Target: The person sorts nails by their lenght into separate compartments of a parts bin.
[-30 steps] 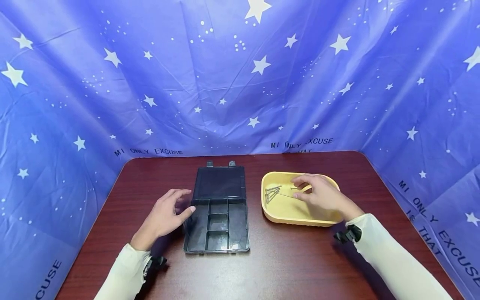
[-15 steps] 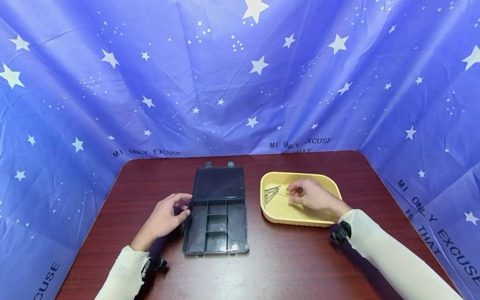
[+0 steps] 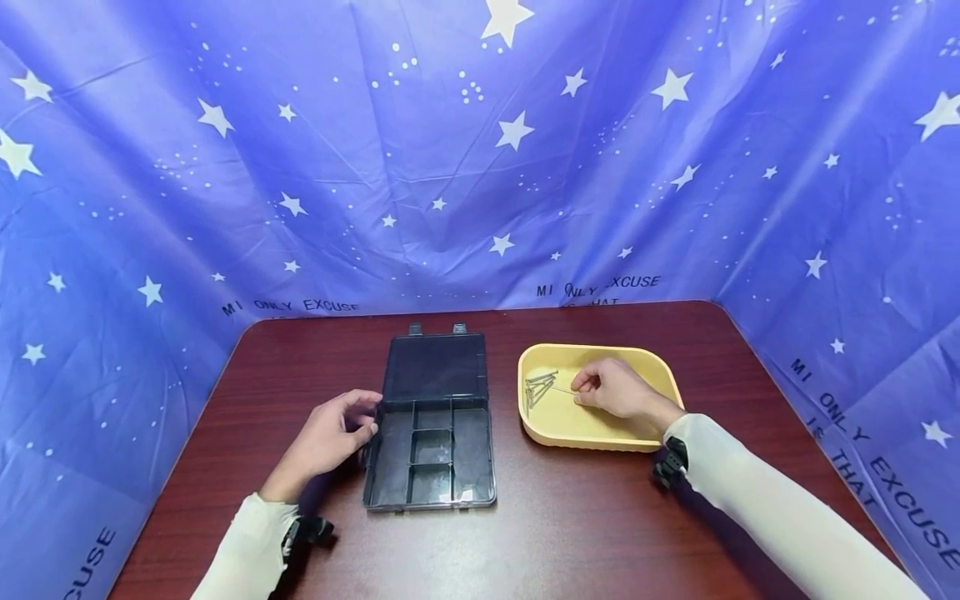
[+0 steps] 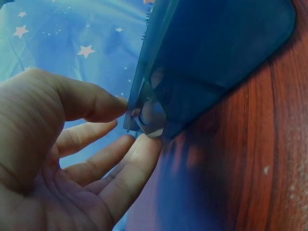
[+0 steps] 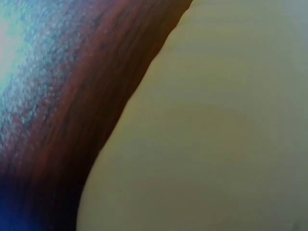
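A dark translucent compartment box (image 3: pixel 471 458) lies with its lid (image 3: pixel 437 367) folded back. At its left side my left hand (image 3: pixel 330 429) rests with loosely bent fingers. The left wrist view shows thumb and fingertips right at the box's corner (image 4: pixel 153 118). Inside a yellow tray (image 3: pixel 600 443), my right hand (image 3: pixel 618 389) has thumb and forefinger brought together on one end of a thin metal fastener (image 3: pixel 564 390). Several similar headed metal fasteners (image 3: pixel 538 387) lie loosely piled to its left. The right wrist view holds only the tray's wall (image 5: pixel 192 125) and some table, so the right fingers are hidden there.
Box and tray stand side by side on a dark red wood-grain table (image 3: pixel 510 550), a strip of tabletop between them. Dividers (image 3: pixel 432 463) split the box into several compartments. A blue star-patterned curtain (image 3: pixel 450 167) closes off the back and sides.
My right hand has moved left and down in the tray, its fingers closing on the fastener's end. My left hand has drawn up against the box's side, its fingers slightly nearer together.
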The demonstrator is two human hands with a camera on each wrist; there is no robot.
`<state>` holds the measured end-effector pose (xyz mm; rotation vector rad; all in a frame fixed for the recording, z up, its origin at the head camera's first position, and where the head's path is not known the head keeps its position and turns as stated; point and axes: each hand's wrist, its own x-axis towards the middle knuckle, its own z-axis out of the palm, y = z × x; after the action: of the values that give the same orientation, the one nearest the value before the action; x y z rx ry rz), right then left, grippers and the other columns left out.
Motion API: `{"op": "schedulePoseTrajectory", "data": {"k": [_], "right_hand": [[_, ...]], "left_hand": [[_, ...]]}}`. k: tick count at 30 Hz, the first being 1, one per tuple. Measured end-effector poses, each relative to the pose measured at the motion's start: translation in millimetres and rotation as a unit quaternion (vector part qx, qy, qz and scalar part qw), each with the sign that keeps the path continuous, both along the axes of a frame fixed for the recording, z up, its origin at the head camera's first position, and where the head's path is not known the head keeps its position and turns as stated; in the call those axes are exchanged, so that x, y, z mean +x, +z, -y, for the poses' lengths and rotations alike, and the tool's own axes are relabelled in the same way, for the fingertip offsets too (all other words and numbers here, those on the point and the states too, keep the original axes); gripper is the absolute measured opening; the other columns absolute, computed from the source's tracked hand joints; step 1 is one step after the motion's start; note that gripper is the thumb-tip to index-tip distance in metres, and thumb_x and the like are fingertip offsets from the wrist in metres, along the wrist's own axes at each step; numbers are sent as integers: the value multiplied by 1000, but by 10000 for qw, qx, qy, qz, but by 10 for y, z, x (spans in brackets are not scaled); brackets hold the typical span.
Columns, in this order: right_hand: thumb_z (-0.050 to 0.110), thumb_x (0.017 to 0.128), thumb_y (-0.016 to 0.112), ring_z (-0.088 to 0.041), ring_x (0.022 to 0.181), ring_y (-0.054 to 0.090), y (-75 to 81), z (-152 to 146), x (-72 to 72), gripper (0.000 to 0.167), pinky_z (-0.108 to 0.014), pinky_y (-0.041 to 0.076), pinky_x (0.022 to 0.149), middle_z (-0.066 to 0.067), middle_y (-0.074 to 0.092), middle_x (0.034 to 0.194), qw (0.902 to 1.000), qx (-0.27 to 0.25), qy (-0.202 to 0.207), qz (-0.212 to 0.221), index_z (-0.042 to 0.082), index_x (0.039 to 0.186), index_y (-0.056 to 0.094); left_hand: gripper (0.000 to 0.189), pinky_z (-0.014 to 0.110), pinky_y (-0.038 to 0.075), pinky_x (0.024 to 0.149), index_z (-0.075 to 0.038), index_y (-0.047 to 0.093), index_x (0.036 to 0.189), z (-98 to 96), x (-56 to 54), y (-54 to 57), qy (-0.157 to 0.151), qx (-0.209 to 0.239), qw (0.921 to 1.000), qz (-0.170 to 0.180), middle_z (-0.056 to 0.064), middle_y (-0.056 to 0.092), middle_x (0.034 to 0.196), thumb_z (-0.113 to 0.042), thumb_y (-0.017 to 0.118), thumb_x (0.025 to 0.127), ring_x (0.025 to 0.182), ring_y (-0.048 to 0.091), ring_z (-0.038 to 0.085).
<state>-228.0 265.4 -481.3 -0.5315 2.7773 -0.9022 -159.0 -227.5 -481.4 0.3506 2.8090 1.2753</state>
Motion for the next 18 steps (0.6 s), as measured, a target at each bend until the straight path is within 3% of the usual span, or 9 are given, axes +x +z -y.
{"op": "schedulePoseTrajectory", "data": {"k": [8,18], "right_hand": [[10,85,86,-9,77,60,16,9,-5,7,-26,49,73,7,70,76,9998,137,-77,84,13,89,80],[5,81,76,-13,81,59,81,49,53,12,-28,48,76,7,72,80,9991,319,-204,169,16,81,79]], "left_hand": [[41,29,58,80,-8,69,133,0,19,9,-2,0,10000,81,11,76,122,-4,76,92,99,76,19],[41,24,56,76,-7,69,133,-2,22,15,34,138,9997,213,13,75,122,-5,76,92,99,75,20]]}}
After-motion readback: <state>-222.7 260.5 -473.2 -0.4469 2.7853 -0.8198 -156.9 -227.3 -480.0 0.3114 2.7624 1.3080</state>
